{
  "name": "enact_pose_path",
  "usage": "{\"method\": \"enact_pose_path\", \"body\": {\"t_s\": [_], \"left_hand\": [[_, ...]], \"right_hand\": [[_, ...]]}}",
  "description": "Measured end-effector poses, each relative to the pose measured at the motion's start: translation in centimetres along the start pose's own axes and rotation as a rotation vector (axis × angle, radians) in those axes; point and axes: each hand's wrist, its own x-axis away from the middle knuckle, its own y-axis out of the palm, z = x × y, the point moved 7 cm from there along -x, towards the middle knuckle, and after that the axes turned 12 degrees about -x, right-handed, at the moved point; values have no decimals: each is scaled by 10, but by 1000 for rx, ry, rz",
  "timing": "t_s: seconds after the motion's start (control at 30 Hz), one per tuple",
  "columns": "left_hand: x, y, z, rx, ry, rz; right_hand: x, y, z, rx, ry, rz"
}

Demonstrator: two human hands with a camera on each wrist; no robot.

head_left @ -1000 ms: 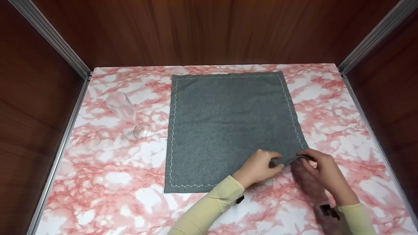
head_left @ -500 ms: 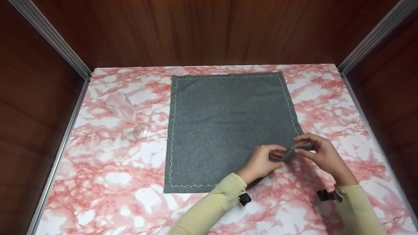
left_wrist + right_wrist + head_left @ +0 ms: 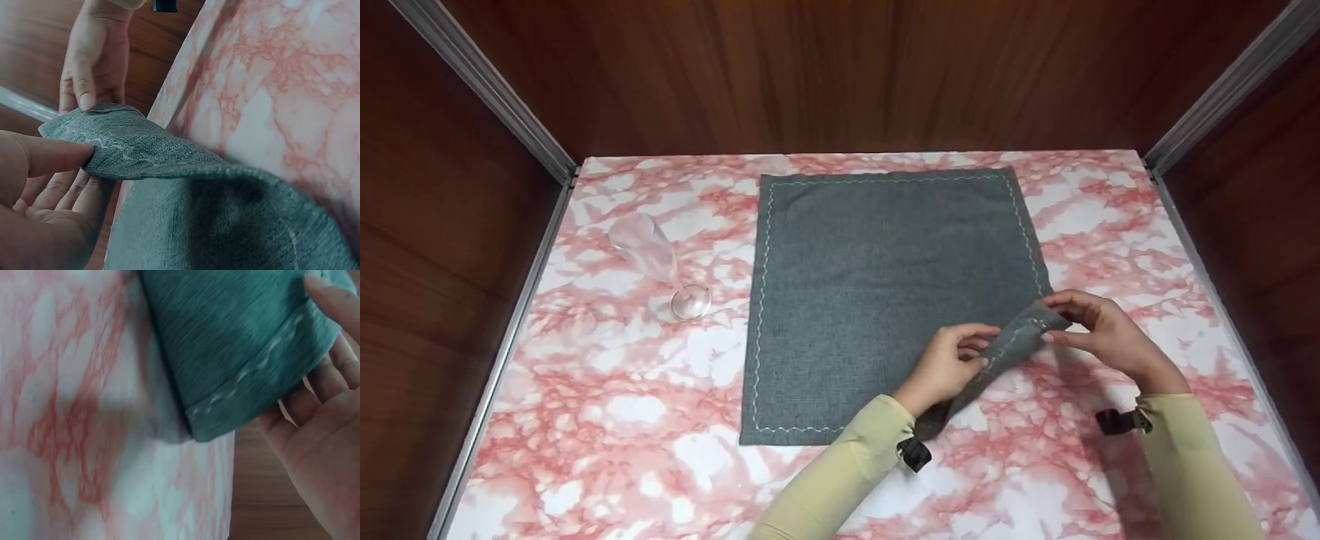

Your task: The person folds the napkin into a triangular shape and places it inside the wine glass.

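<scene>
A square grey cloth napkin (image 3: 885, 285) with a pale wavy stitched border lies spread on the table. Its near right corner is lifted and turned up, so the stitching shows on the raised flap (image 3: 1012, 341). My left hand (image 3: 949, 364) pinches the near edge between thumb and fingers; in the left wrist view the thumb (image 3: 62, 154) lies on top of the cloth. My right hand (image 3: 1102, 337) pinches the raised part close to the corner. In the right wrist view its thumb (image 3: 332, 304) presses the stitched hem from above, with the fingers beneath.
A clear stemmed glass (image 3: 645, 247) lies on its side at the left, its round foot (image 3: 691, 301) toward the napkin. The pink and white marbled table (image 3: 607, 465) is bounded by dark wood panels (image 3: 840, 75) at the back and both sides.
Both hands have raised the near right corner of the napkin and moved it away from the table's front. The flap has turned to show its stitched edge. The glass stays put.
</scene>
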Motion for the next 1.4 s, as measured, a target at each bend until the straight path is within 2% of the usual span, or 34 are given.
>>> {"method": "enact_pose_path", "body": {"t_s": [0.13, 0.3, 0.5, 0.63, 0.8, 0.97, 1.13, 1.4], "left_hand": [[-1, -8, -2, 27, -14, 22], [-2, -20, -3, 58, -13, 51], [-2, -40, -6, 93, -12, 82], [-2, -55, -10, 137, -21, 97], [-2, -69, -13, 194, -37, 110], [-4, -75, -14, 225, -46, 102], [-5, -81, -11, 206, -35, 71], [-3, -98, -14, 168, -35, 15]], "right_hand": [[-2, -7, 7, 8, 12, -32], [-7, -14, 12, 78, 39, -18], [-15, -19, 15, 123, 65, 4], [-21, -19, 14, 125, 73, -15], [-30, -21, 13, 180, 87, -25], [-31, -17, -3, 236, 53, -9], [-22, -3, -23, 221, 28, -34], [-12, 5, -11, 171, 54, -100]]}}
